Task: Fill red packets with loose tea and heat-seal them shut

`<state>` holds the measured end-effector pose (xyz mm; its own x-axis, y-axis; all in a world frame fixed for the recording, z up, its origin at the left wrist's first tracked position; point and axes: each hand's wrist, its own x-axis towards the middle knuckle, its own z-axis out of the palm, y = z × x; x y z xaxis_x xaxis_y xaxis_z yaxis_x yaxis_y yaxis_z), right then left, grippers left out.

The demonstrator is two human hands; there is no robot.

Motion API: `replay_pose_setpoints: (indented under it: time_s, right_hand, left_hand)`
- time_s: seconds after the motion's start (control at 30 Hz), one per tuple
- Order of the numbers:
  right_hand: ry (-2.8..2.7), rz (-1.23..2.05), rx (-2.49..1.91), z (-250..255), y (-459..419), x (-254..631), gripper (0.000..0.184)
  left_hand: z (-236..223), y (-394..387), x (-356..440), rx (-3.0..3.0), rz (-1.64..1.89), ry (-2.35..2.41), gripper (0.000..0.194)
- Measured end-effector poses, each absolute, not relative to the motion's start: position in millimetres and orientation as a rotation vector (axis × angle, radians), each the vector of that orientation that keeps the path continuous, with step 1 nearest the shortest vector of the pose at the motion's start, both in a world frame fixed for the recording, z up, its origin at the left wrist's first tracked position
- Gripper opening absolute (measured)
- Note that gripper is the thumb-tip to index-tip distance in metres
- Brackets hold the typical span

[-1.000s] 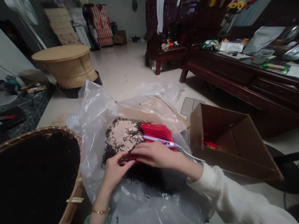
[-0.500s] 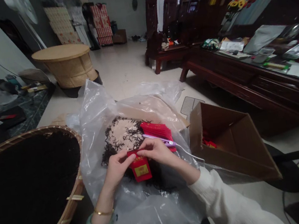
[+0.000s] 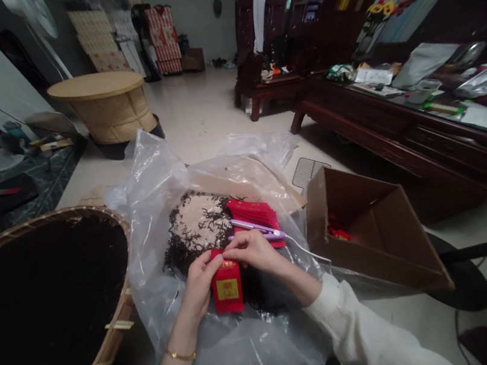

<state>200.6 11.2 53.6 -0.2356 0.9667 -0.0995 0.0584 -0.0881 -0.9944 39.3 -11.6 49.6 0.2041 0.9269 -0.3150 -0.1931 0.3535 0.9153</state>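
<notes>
A small red packet (image 3: 227, 288) with a yellow label hangs upright from my fingers. My left hand (image 3: 201, 280) pinches its top edge from the left. From the right, my right hand (image 3: 254, 250) grips the same edge with thumb and fingers. Just beyond my right hand lies a purple hair straightener (image 3: 274, 234) with a white cord, resting on a fanned stack of red packets (image 3: 252, 210). Dark, twisted tea leaves (image 3: 175, 250) are scattered behind the held packet, on a clear plastic sheet (image 3: 148, 221).
At left stands a wide woven basket (image 3: 126, 236) filled with dark leaves. An open cardboard box (image 3: 379, 235) with red packets inside is to the right. A round bamboo table (image 3: 96, 85), a wire rack (image 3: 308, 171) and a long wooden table (image 3: 380, 119) stand farther off.
The held packet has come slightly lower and nearer and hangs straighter, its label facing me more. Both hands have lowered a little with it, still pinching the top edge.
</notes>
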Motion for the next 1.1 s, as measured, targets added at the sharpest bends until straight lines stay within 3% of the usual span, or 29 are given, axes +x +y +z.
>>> replay_pose_setpoints:
  time_s: [0.13, 0.43, 0.67, 0.87, 1.1]
  right_hand:
    - [-1.347, 1.419, -1.185, 47.6, 9.6, 199.1, 0.029]
    - [-1.401, 1.237, -1.233, 37.1, 13.8, 196.0, 0.017]
    - [-1.845, 0.936, -1.013, 81.6, 1.7, 217.8, 0.024]
    - [-2.415, 0.487, -0.808, 138.8, -16.0, 234.5, 0.019]
    - [-2.622, 0.190, -0.913, 149.1, -24.2, 226.7, 0.024]
  left_hand:
    - [46.4, -16.6, 45.2, 0.729, 0.804, 0.989, 0.057]
    - [40.7, -15.1, 45.4, 0.684, 0.788, 1.061, 0.061]
    - [29.8, -21.4, 38.7, 1.310, 0.952, 1.216, 0.050]
    - [24.4, -29.0, 30.8, 1.890, 1.171, 1.143, 0.053]
    - [18.4, -32.6, 28.8, 2.134, 1.240, 1.138, 0.067]
